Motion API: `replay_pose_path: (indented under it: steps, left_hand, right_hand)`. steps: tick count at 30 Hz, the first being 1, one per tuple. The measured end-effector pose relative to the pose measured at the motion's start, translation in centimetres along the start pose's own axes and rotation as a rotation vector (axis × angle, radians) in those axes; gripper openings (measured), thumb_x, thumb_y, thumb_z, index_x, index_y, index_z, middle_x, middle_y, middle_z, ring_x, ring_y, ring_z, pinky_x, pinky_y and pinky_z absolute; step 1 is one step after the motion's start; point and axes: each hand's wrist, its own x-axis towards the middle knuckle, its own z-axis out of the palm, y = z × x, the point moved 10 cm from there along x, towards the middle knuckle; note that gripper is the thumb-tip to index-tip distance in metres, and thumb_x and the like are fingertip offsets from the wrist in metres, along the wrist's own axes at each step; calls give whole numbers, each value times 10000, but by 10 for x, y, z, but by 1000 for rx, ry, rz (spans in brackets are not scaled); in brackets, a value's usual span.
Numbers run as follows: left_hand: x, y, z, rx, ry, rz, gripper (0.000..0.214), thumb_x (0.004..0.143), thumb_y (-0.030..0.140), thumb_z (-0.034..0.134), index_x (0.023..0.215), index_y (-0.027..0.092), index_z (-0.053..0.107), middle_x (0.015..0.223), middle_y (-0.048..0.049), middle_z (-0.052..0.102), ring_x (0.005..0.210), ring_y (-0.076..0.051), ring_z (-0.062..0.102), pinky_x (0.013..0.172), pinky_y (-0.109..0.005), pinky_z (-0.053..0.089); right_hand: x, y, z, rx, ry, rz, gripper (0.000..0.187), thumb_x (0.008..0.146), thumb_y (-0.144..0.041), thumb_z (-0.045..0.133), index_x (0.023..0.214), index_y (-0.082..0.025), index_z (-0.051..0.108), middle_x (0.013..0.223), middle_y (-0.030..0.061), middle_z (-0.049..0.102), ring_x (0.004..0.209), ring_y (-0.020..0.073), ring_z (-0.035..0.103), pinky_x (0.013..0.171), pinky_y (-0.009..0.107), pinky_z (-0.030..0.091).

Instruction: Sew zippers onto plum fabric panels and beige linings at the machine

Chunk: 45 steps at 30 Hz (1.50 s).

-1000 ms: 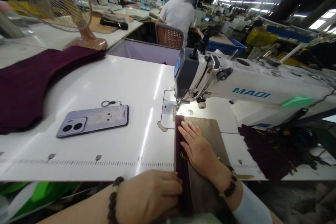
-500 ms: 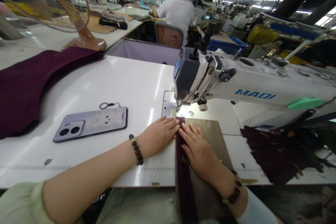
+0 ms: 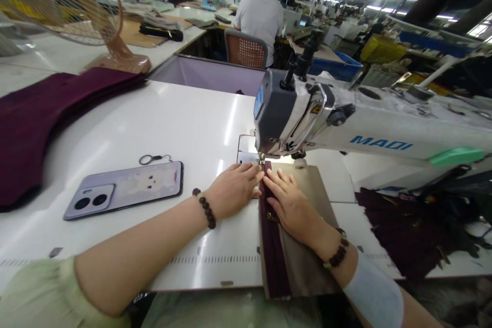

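A dark maroon zipper strip (image 3: pixel 272 246) lies along the left edge of a tan fabric piece (image 3: pixel 307 246), its far end under the presser foot of a white sewing machine (image 3: pixel 369 133). My left hand (image 3: pixel 232 189) lies flat on the table, fingertips touching the strip's left edge just before the needle. My right hand (image 3: pixel 292 205) rests flat on the strip and tan fabric, fingers stretched toward the foot. Both wrists wear bead bracelets.
A phone (image 3: pixel 123 189) in a pale case lies face down to the left, with a key ring beside it. Maroon cloth (image 3: pixel 34 123) is piled far left, more maroon pieces (image 3: pixel 415 230) at the right. A fan (image 3: pixel 77 5) stands behind. A person (image 3: pixel 261 15) sits ahead.
My left hand left the near end of the strip and moved up to the needle beside my right hand. Both hands and the fabric have edged toward the presser foot.
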Motion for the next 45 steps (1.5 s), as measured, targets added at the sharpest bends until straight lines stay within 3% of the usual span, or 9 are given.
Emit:
replay_pose_path:
  steps: [14, 17, 22, 25, 29, 37, 45]
  left_hand:
    - [-1, 4, -4, 37, -5, -9, 368, 888, 319, 501, 1191, 114, 465, 1188, -102, 493, 1106, -230, 450, 932, -361, 376]
    - [-15, 21, -9, 35, 12, 38, 333, 881, 305, 515, 1137, 92, 503, 1120, -116, 524, 1057, -232, 485, 913, -370, 399]
    - [-54, 72, -23, -167, 102, 232, 266, 924, 275, 423, 1082, 99, 544, 1080, -102, 569, 1006, -202, 523, 919, -359, 428]
    - [-70, 96, -31, -231, 160, 327, 266, 939, 229, 374, 1054, 80, 561, 1027, -95, 603, 1005, -196, 532, 949, -348, 416]
    - [-78, 112, -34, -226, 186, 398, 238, 921, 131, 365, 998, 96, 588, 960, -82, 624, 997, -190, 543, 953, -338, 408]
    - [-77, 119, -40, -251, 222, 435, 328, 929, 107, 273, 962, 79, 597, 900, -85, 617, 905, -200, 560, 860, -343, 454]
    - [-78, 119, -40, -303, 227, 448, 369, 922, 104, 285, 769, 93, 620, 853, -78, 623, 861, -198, 553, 829, -320, 477]
  right_hand:
    - [1, 2, -4, 8, 34, -17, 460, 877, -189, 360, 1333, -139, 377, 1404, 80, 350, 1315, 254, 249, 1055, 515, 261]
    - [2, 1, -8, 0, 48, -37, 458, 874, -212, 392, 1323, -122, 390, 1384, 91, 377, 1294, 245, 276, 1057, 485, 275]
    - [7, 0, -15, -39, 23, -26, 415, 882, -253, 424, 1278, -132, 447, 1350, 87, 421, 1260, 249, 324, 1067, 510, 223]
    - [9, -1, -16, -50, 7, -24, 406, 879, -231, 434, 1270, -122, 445, 1358, 94, 408, 1301, 256, 268, 1072, 543, 163]
    - [9, 0, -12, 19, -12, -41, 397, 878, -212, 430, 1260, -104, 441, 1401, 116, 338, 1326, 250, 225, 1066, 512, 206]
    - [7, 1, -11, 63, 44, -62, 420, 870, -222, 418, 1275, -112, 405, 1392, 126, 353, 1314, 233, 263, 1066, 519, 197]
    - [7, 2, -9, 46, 37, -78, 452, 888, -245, 384, 1319, -109, 367, 1409, 118, 328, 1329, 225, 231, 1071, 514, 192]
